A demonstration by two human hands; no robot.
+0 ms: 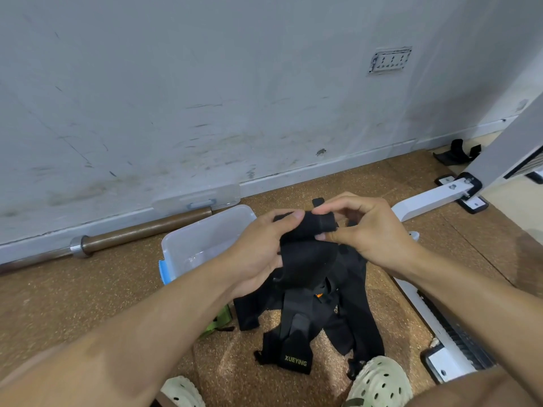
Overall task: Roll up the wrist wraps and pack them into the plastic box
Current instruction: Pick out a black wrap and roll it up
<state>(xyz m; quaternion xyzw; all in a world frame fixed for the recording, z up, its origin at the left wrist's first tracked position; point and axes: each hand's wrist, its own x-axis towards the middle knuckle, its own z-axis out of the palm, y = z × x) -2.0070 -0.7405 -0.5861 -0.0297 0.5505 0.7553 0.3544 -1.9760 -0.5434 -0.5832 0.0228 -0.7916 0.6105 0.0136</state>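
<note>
Against a scuffed grey wall (205,98) runs a cork-coloured floor (88,304), and along the skirting lies a barbell (141,230) with the box's clear lid (199,198) propped behind it. To the right sits a white machine frame (435,198). Just left of the hands stands the plastic box (182,245), open, clear-walled with a blue clasp, and seemingly with no wraps in it yet. Between box and frame, a heap of black wraps (296,327) lies loose on the floor, one end marked XUEYING, with a green strap (217,321) peeking out at its left edge and pale clogs (379,383) below. Above the heap, both hands hold one wrap (305,254) up in the air: the left hand (258,254) curls around its hanging body with the thumb on top, while the right hand (373,230) pinches the top end between thumb and fingertips. This looks like the very start of rolling the first wrap, the end just being folded over. Next, the fingers would need to turn that end tightly onto itself while the left feeds the tail under tension, or the roll will go slack.
</note>
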